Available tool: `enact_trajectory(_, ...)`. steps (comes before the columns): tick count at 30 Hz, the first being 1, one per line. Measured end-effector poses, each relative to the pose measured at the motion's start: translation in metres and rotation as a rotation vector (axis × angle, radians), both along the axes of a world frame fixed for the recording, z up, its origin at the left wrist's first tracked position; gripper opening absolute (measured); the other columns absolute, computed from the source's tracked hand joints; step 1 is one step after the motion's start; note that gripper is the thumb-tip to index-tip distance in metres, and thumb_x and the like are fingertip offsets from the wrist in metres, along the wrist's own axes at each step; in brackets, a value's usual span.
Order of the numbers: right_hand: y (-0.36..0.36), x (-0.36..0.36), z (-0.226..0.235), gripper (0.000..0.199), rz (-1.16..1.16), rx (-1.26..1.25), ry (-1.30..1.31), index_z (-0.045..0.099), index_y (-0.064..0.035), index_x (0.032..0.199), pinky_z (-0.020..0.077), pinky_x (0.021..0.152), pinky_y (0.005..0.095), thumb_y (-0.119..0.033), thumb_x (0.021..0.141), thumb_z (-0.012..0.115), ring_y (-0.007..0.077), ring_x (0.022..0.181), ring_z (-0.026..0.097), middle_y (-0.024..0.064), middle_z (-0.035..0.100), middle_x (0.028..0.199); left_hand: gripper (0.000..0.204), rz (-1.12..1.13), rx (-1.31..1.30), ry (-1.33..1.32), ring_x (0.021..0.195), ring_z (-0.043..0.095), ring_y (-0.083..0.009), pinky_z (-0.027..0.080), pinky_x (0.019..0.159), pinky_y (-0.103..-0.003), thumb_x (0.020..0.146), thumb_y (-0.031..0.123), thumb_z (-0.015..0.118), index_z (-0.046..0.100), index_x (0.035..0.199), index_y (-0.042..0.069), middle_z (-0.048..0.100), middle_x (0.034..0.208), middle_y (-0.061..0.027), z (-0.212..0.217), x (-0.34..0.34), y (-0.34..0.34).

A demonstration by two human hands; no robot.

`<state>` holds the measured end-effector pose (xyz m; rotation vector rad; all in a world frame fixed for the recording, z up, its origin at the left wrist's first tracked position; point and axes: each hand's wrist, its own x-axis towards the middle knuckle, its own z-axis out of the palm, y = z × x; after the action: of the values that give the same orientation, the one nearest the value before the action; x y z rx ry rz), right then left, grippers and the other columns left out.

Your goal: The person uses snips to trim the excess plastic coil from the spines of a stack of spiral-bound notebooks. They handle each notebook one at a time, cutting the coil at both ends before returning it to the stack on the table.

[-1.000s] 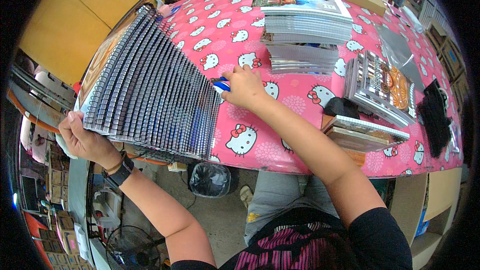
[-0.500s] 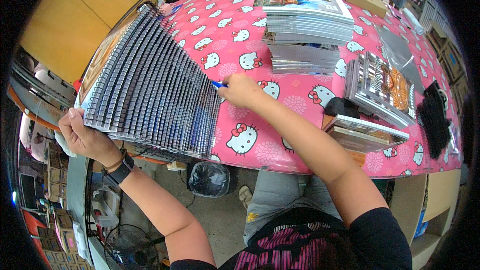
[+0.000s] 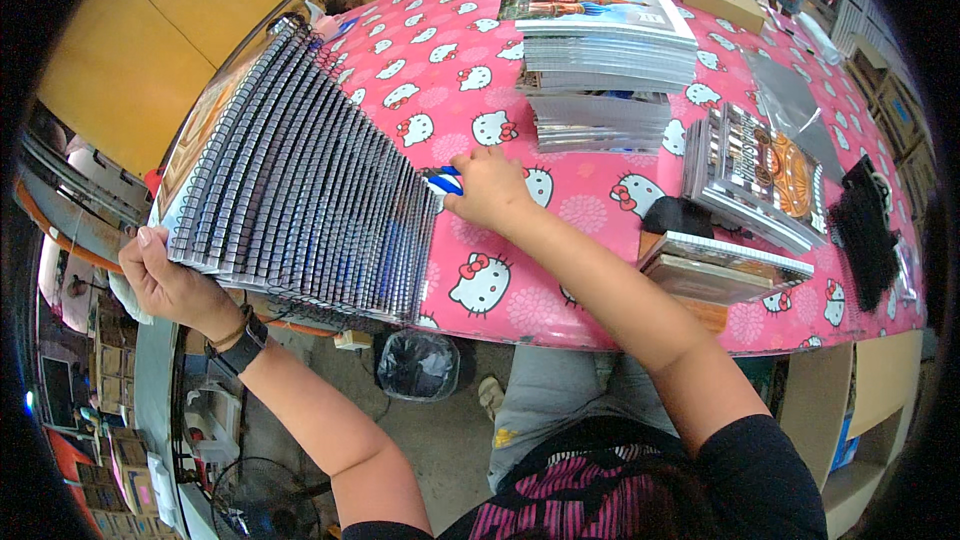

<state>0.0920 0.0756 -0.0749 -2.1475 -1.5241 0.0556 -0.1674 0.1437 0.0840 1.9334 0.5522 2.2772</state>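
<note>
The person wears a black short-sleeved shirt toward half past five, its front marked with a magenta striped print, grey trousers with a small yellow mark near six o'clock, and a wide dark watch on the left wrist at eight o'clock.

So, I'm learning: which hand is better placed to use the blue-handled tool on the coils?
Probably the right hand: it holds the blue-handled tool beside the coils. The left hand is at the opposite end of the stack.
</note>
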Motion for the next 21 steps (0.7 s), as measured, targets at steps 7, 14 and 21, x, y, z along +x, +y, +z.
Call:
enact_trajectory(7,0.002,0.004,-0.002,0.039,0.019,0.153,-0.112,0.062,-0.0068,0.095,0.0464,0.077,0.0437,-0.032,0.066,0.069,0.0303,0.092,0.056,0.0149,0.058,0.092,0.017,0.101,0.04,0.096,0.069,0.046,-0.0118,0.039,0.068,-0.026,0.087,0.016,0.054,0.057,0.077,0.003,0.053,0.074,-0.0017,-0.003,-0.008,0.012)
enact_trajectory(14,0.037,-0.009,-0.021,0.043,0.283,-0.311,1.626,0.061,-0.0008,0.084,0.05,0.055,0.0462,-0.041,0.08,0.047,0.0311,0.064,0.063,0.0157,0.061,0.067,0.02,0.185,-0.051,0.091,0.069,0.038,-0.0115,0.035,0.069,-0.025,0.091,0.017,0.047,0.049,0.078,0.001,0.042,0.074,-0.0014,-0.004,-0.03,0.002)
enact_trajectory(21,0.001,0.002,-0.025,0.039,0.04,0.014,0.562,0.06,-0.0004,0.087,0.0473,0.074,0.0413,-0.035,0.069,0.06,0.0309,0.083,0.06,0.0185,0.061,0.084,0.024,0.054,-0.041,0.066,0.067,0.035,-0.0094,0.032,0.068,-0.024,0.093,0.02,0.047,0.047,0.075,0.004,0.039,0.072,0.0006,-0.008,-0.019,0.013)
